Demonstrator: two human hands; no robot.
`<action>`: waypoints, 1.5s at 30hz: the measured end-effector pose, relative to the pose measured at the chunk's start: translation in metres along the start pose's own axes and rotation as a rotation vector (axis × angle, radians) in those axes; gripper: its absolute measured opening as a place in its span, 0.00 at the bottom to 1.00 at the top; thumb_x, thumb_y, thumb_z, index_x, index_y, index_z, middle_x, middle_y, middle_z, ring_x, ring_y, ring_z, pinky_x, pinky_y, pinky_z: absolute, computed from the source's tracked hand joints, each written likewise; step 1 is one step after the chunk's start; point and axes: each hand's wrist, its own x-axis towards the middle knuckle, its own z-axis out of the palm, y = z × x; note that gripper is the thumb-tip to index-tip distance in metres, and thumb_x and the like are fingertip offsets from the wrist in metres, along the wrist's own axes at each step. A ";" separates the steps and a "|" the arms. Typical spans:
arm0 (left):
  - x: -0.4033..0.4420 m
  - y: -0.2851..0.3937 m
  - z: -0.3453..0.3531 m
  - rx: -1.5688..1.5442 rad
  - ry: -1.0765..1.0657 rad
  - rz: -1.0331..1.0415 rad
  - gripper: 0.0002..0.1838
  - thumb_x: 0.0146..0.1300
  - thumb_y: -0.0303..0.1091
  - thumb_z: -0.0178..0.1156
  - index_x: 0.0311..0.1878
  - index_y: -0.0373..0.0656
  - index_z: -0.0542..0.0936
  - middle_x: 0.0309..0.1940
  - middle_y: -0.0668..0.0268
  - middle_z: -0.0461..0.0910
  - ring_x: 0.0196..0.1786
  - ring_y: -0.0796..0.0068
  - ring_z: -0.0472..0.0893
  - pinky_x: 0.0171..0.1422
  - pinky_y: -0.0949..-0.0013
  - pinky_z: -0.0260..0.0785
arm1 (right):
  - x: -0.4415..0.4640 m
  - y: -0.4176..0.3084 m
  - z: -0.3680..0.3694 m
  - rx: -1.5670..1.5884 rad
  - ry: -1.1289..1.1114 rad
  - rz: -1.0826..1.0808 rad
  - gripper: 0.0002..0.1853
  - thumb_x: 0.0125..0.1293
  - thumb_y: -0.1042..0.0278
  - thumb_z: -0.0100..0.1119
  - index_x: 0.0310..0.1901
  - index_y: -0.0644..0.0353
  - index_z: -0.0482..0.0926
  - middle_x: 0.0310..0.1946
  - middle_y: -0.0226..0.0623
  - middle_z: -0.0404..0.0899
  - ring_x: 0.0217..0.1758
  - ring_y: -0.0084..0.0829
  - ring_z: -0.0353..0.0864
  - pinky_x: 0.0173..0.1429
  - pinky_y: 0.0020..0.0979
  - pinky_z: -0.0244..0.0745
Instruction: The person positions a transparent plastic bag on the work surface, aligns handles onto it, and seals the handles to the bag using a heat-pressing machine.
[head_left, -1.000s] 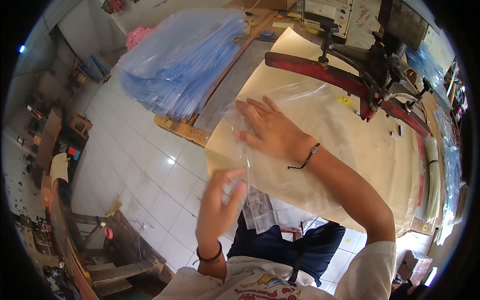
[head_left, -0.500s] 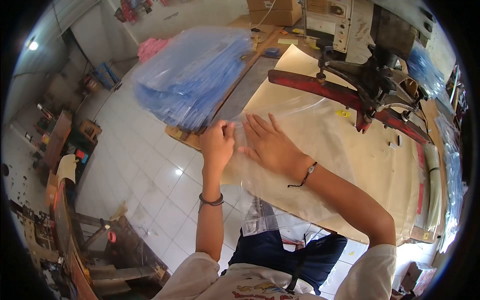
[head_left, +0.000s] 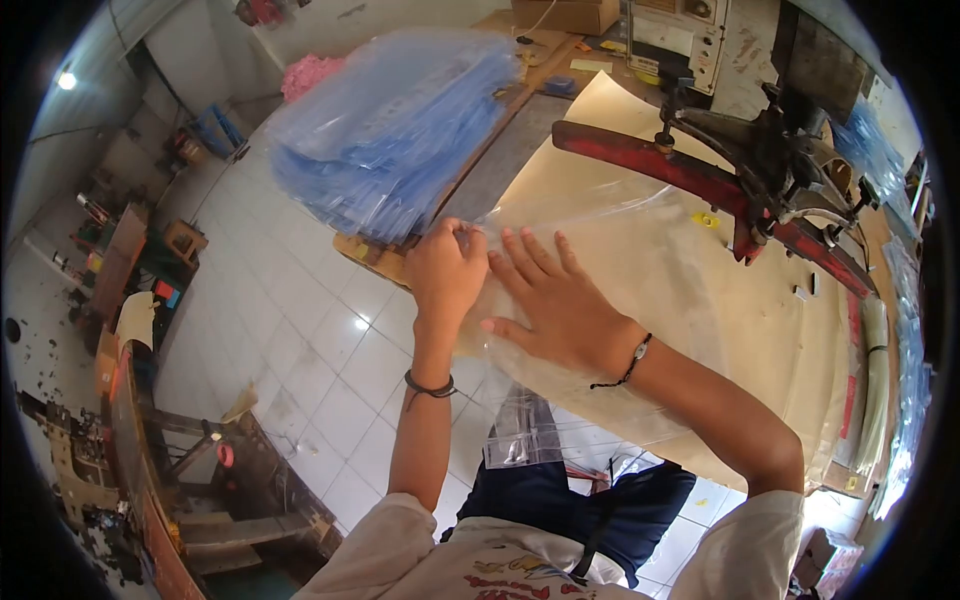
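One clear film (head_left: 640, 270) lay on tan sheet (head_left: 780, 340), near end pointing to 6 o'clock, long axis unclear. Two hands: left hand (head_left: 448, 275) pinched film's 11-o'clock corner; right hand (head_left: 562, 312) lay flat on it, fingers spread.

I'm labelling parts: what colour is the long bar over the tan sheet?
The long bar is red with dark patches, in the head view.

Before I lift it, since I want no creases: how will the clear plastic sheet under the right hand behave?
The clear plastic sheet will probably flop where its near end overhangs the tan paper. It's likely light, looking filmy and see-through. Its glossy highlights suggest it may slide.
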 end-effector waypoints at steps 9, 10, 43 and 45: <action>0.008 -0.016 0.009 -0.202 0.038 0.098 0.20 0.67 0.53 0.64 0.41 0.43 0.88 0.30 0.63 0.82 0.33 0.58 0.80 0.47 0.56 0.67 | -0.001 0.002 0.008 0.018 0.072 -0.025 0.45 0.76 0.32 0.36 0.77 0.68 0.57 0.80 0.58 0.50 0.86 0.53 0.45 0.84 0.61 0.35; 0.007 -0.016 0.009 -0.238 0.058 0.127 0.20 0.67 0.53 0.64 0.42 0.43 0.88 0.31 0.63 0.82 0.34 0.59 0.80 0.49 0.56 0.66 | -0.002 0.002 0.009 0.018 0.072 -0.024 0.45 0.76 0.32 0.36 0.77 0.68 0.57 0.80 0.58 0.51 0.85 0.53 0.45 0.84 0.61 0.35; 0.004 -0.008 0.005 0.247 -0.060 0.226 0.18 0.77 0.51 0.50 0.63 0.65 0.82 0.66 0.57 0.76 0.67 0.56 0.72 0.70 0.43 0.54 | -0.057 -0.019 -0.027 0.019 -0.116 -0.298 0.24 0.59 0.36 0.67 0.52 0.38 0.90 0.81 0.54 0.49 0.84 0.59 0.45 0.81 0.69 0.38; 0.004 -0.003 0.002 0.153 -0.057 0.197 0.16 0.76 0.48 0.53 0.61 0.60 0.82 0.64 0.57 0.77 0.65 0.56 0.73 0.69 0.46 0.57 | -0.059 -0.017 -0.027 0.060 -0.101 -0.290 0.20 0.61 0.41 0.67 0.50 0.38 0.90 0.81 0.52 0.49 0.84 0.59 0.46 0.81 0.68 0.39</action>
